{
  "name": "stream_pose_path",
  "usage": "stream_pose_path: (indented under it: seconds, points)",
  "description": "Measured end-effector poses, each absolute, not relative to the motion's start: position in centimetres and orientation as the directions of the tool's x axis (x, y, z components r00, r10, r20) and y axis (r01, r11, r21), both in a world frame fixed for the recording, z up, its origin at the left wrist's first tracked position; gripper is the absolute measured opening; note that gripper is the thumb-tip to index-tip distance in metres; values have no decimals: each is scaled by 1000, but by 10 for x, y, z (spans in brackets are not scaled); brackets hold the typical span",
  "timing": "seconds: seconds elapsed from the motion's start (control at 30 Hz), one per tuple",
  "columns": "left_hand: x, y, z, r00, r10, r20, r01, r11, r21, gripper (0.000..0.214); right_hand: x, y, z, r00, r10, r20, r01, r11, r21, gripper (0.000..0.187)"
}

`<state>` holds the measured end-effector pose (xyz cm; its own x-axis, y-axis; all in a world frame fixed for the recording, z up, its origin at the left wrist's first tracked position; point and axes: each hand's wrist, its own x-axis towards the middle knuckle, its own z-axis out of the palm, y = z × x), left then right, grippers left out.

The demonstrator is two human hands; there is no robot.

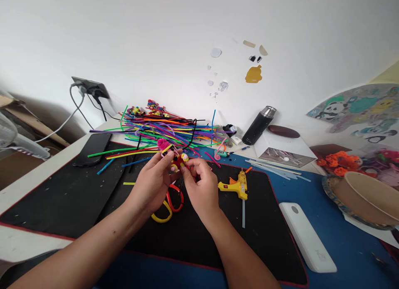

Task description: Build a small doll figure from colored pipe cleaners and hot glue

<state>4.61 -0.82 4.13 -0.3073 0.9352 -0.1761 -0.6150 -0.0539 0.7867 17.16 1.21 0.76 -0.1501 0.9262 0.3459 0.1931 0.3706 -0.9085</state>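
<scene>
Between my two hands is a small pipe-cleaner figure (178,158) in pink, red, yellow and black, raised above the black mat (193,239). The fingers of my left hand (155,176) are closed on its pink-topped end. With thumb and forefinger, my right hand (201,185) pinches its lower red and yellow part; the fingers hide some of it. Scissors with red and yellow handles (162,216) lie on the mat beneath my hands, their blades out of sight. To the right of my right hand rests a yellow glue gun (238,185) with a pale glue stick in it.
Behind my hands spreads a heap of colourful pipe cleaners (162,129), with finished pieces (152,108) on top. A black phone (93,149) lies at left. Farther right are a tilted black thermos (260,124), loose glue sticks (277,168), a white power bank (307,237) and a bowl (370,197).
</scene>
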Motion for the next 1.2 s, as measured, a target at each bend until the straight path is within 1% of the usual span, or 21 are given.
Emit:
stream_pose_path:
  seconds: [0.3,0.63,0.93,1.2]
  points:
    - [47,-9,42,-304,937,-171,-617,-57,785,23,172,13,9,-151,923,355,210,381,-900,12]
    - [49,-9,42,-320,931,-174,-604,-59,795,29,172,13,8,-159,918,364,286,396,-873,13]
    - [50,-9,42,-331,927,-173,-612,-71,788,28,173,13,7,-160,904,396,311,427,-849,12]
    - [50,-8,41,-331,929,-168,-618,-79,782,28,172,13,7,-161,907,389,328,421,-846,12]
